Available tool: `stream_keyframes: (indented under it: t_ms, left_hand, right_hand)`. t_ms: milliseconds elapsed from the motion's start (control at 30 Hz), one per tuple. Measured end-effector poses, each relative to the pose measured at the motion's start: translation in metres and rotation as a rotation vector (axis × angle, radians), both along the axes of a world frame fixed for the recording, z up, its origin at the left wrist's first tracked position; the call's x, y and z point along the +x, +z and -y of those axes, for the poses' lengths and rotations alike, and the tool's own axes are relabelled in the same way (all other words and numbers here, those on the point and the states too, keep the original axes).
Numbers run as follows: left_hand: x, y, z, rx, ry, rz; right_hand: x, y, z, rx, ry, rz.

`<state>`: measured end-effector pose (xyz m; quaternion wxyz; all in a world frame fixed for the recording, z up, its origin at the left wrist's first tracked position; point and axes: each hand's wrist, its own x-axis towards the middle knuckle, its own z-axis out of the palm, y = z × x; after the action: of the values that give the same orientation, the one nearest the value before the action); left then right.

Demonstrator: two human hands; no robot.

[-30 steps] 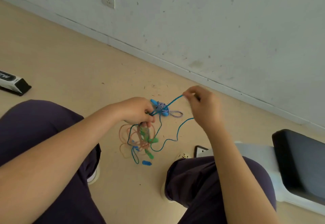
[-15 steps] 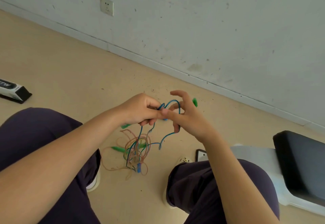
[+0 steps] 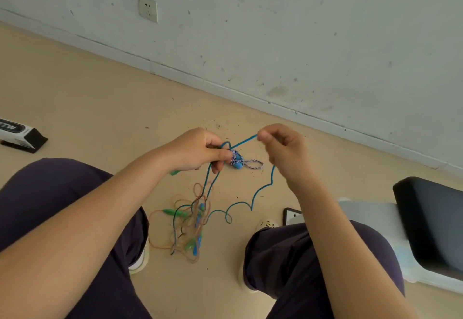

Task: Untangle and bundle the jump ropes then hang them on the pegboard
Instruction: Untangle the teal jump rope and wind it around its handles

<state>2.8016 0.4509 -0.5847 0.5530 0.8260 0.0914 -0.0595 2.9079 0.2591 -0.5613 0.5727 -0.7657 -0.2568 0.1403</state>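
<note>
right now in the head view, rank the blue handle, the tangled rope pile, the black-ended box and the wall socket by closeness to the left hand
1. blue handle, at the left hand's fingertips
2. tangled rope pile, on the floor below the hand
3. wall socket and black-ended box, far left: too close to call

A pale grey-white wall (image 3: 300, 30) fills the far side, scuffed and spotted, with a white socket (image 3: 147, 8) set low at the left. A light skirting strip (image 3: 200, 79) meets the tan floor (image 3: 87, 98) (strewn with small dark specks near the middle). A black-and-white box (image 3: 21, 135) lies at far left. A dark cushioned seat (image 3: 431, 221) on a whitish base stands at right.
</note>
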Motion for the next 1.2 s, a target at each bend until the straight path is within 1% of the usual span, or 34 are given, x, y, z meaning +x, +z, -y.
stream_keyframes:
  t_ms: [67, 133, 167, 233, 300, 367, 433, 467, 533, 600, 633, 667, 700, 800, 900, 967, 1033, 1067, 1133, 1200]
  left_hand:
    - [0.001, 0.001, -0.007, 0.084, 0.004, -0.053]
    - [0.001, 0.001, -0.009, 0.158, 0.015, -0.066]
    - [0.000, 0.001, -0.008, 0.144, 0.024, -0.041]
    - [0.001, 0.003, -0.004, -0.015, 0.021, 0.014]
    - [0.001, 0.004, 0.002, -0.190, -0.025, 0.010]
    - [0.000, 0.003, 0.007, -0.227, -0.086, -0.013]
    - [0.000, 0.002, 0.009, -0.188, -0.089, -0.020]
    - [0.001, 0.002, 0.008, -0.176, -0.071, -0.018]
    - [0.001, 0.004, 0.002, -0.156, -0.046, -0.007]
    - [0.001, 0.006, -0.006, -0.066, -0.030, -0.009]
    - [0.000, 0.007, -0.009, 0.000, -0.012, -0.010]
    - [-0.001, 0.008, -0.009, 0.046, 0.006, -0.006]
    - [-0.002, 0.008, -0.009, 0.045, 0.014, 0.002]
    - [-0.002, 0.008, -0.002, -0.064, -0.011, 0.017]
    - [-0.001, 0.005, 0.008, -0.101, -0.074, 0.040]
    - [-0.002, 0.005, 0.011, -0.120, -0.086, 0.058]
    - [-0.002, 0.006, 0.008, -0.134, -0.091, 0.047]
    - [-0.002, 0.006, 0.005, -0.160, -0.094, 0.031]
    - [-0.001, 0.005, -0.002, -0.181, -0.089, -0.001]
    - [-0.002, 0.003, -0.009, -0.097, -0.057, -0.029]
  right_hand:
    - [0.008, 0.004, 0.006, 0.089, -0.091, -0.059]
    - [0.009, 0.005, 0.008, 0.025, -0.066, -0.093]
    - [0.007, 0.004, 0.007, -0.043, -0.024, -0.100]
    - [0.001, 0.003, 0.002, -0.155, 0.075, -0.150]
    - [-0.007, 0.003, -0.002, -0.175, 0.181, -0.229]
    - [-0.012, 0.001, -0.005, -0.228, 0.306, -0.189]
    - [-0.013, -0.001, -0.005, -0.294, 0.346, -0.093]
    - [-0.011, -0.002, -0.005, -0.286, 0.308, -0.041]
    - [-0.004, -0.002, -0.003, -0.163, 0.109, 0.034]
    - [0.006, 0.004, 0.003, 0.027, -0.099, -0.009]
    - [0.010, 0.006, 0.006, 0.073, -0.135, -0.038]
    - [0.012, 0.007, 0.008, 0.073, -0.122, -0.058]
    - [0.011, 0.007, 0.009, 0.047, -0.073, -0.078]
    - [-0.002, 0.004, 0.002, -0.056, 0.109, -0.159]
    - [-0.012, -0.001, -0.006, -0.164, 0.276, -0.128]
    - [-0.013, -0.002, -0.007, -0.222, 0.334, -0.110]
    - [-0.009, -0.002, -0.005, -0.239, 0.305, -0.085]
    - [-0.006, -0.001, -0.003, -0.225, 0.252, -0.068]
    - [0.000, 0.000, 0.000, -0.146, 0.084, -0.039]
    - [0.008, 0.002, 0.006, -0.030, -0.086, -0.029]
